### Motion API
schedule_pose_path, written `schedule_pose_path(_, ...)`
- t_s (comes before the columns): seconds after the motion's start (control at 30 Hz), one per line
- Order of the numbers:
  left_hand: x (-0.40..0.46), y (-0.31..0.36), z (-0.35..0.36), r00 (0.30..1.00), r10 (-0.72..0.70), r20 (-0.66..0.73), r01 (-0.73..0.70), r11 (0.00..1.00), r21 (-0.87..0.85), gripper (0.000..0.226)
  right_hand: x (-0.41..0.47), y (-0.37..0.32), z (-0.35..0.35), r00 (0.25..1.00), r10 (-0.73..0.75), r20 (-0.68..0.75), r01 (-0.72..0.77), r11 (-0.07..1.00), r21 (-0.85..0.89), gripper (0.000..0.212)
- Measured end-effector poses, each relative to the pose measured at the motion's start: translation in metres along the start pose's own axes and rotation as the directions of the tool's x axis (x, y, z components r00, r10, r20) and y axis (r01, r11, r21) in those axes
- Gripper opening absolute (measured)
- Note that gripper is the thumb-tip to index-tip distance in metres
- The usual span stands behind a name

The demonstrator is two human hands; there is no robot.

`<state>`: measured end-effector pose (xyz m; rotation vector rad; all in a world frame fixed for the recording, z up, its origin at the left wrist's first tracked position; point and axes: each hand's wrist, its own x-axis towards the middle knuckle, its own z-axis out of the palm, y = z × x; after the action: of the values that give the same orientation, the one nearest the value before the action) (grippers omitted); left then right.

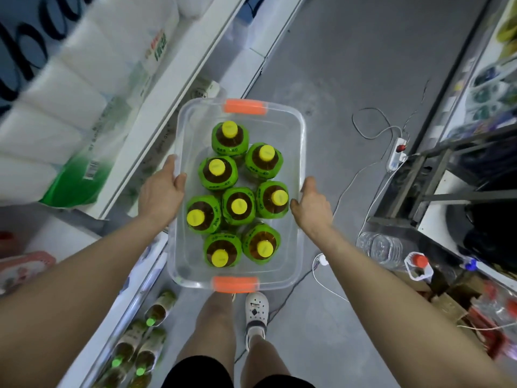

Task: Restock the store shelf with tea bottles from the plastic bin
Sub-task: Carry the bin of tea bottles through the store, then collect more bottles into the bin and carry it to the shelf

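1. We're holding a clear plastic bin [300, 152] w/ both hands, one on each long side, above the grey floor [363, 65] of the aisle.
2. Left hand [161, 189]: clamped on the bin's left rim, thumb over the top edge, fingers go under/outside – can't see them.
3. Right hand [313, 204]: clamped on the right rim, thumb on the edge, fingers out of sight too.
4. Bin has orange handles: one on the far short edge [245, 106], one on the near short edge [235, 284].
5. Inside: 8 tea bottles [238, 206], all upright, yellow caps, green labels, brown liquid. Packed touching, roughly in the bin's middle and toward the near end; the far-most one [230, 138] stands alone near the far handle.
6. Store shelf [179, 79] runs along our left, white edge. Upper level carries white paper-roll packs [70, 107] w/ green print.
7. Lower left, near the shelf's bottom: more bottles w/ green caps [145, 345], blurred, labels look pale – can't read.
8. Right side: white power strip [396, 154] on the floor w/ red switch, white cables trailing off it. Near it a dark metal rack [436, 175].
9. Lower right: clear water bottles lying down [380, 246], an oil jug w/ red cap [418, 264], cardboard box beside them.
10. Below the bin: our legs, black shorts, white clog [256, 312] on the right foot.
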<state>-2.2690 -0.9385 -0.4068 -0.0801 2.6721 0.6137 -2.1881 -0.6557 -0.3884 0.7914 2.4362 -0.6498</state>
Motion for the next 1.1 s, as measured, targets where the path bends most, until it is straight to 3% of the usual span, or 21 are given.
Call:
schedule_pose_path(0.23,-0.006,-0.005,-0.011,0.999,0.031,0.032,-0.033,0.997,0.070,0.049,-0.006,0.005,-0.007,0.998,-0.059,0.035,0.060,0.997,-0.050,0.036)
schedule_pose_path(0.33,-0.034,-0.003,-0.021,0.991,0.131,0.040,-0.136,0.976,0.170,0.057,-0.022,0.012,-0.016,0.994,-0.107,0.024,0.109,0.982,-0.152,0.038)
schedule_pose_path(0.5,-0.109,0.018,-0.042,0.948,0.318,-0.005,-0.305,0.911,0.277,0.054,-0.084,0.037,-0.033,0.947,-0.312,-0.083,0.277,0.918,-0.285,0.038)
schedule_pose_path(0.63,-0.171,0.056,-0.056,0.846,0.531,0.053,-0.506,0.766,0.397,0.049,-0.141,0.063,-0.052,0.895,-0.432,-0.110,0.364,0.850,-0.379,0.042)
schedule_pose_path(0.8,-0.239,0.115,-0.064,0.752,0.654,0.075,-0.610,0.649,0.455,0.042,-0.210,0.103,-0.078,0.816,-0.546,-0.191,0.439,0.800,-0.409,0.044)
schedule_pose_path(1.1,-0.363,0.171,-0.062,0.500,0.863,0.072,-0.799,0.428,0.424,0.035,-0.350,0.183,-0.107,0.628,-0.646,-0.434,0.380,0.741,-0.553,0.040)
